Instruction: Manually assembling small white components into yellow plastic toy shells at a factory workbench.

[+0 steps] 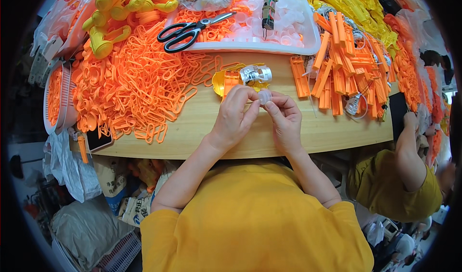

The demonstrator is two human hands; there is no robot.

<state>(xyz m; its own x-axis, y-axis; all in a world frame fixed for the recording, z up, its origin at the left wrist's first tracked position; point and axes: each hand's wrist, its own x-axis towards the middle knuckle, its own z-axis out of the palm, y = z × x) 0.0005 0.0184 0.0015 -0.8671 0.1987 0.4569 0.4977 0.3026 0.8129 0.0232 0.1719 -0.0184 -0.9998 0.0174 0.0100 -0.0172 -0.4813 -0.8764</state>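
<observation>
Over the near middle of the table, a small translucent plastic cap (264, 97) sits between my fingertips. My left hand (234, 114) pinches it from the left with thumb and index finger, and my right hand (287, 123) closes on its right side. Just beyond my fingers lies a yellow plastic shell (218, 83), partly covered by an orange battery holder (231, 81) and a silver and clear lamp piece (256, 74). My left hand hides part of the shell and the holder's lower end.
Orange plastic clips (130, 79) are heaped at the left. Black-handled scissors (192, 31) lie across a white tray (308, 43) of translucent caps. Orange battery holders with wires (337, 70) pile up at the right. A co-worker's arm (409, 151) rests at the far right.
</observation>
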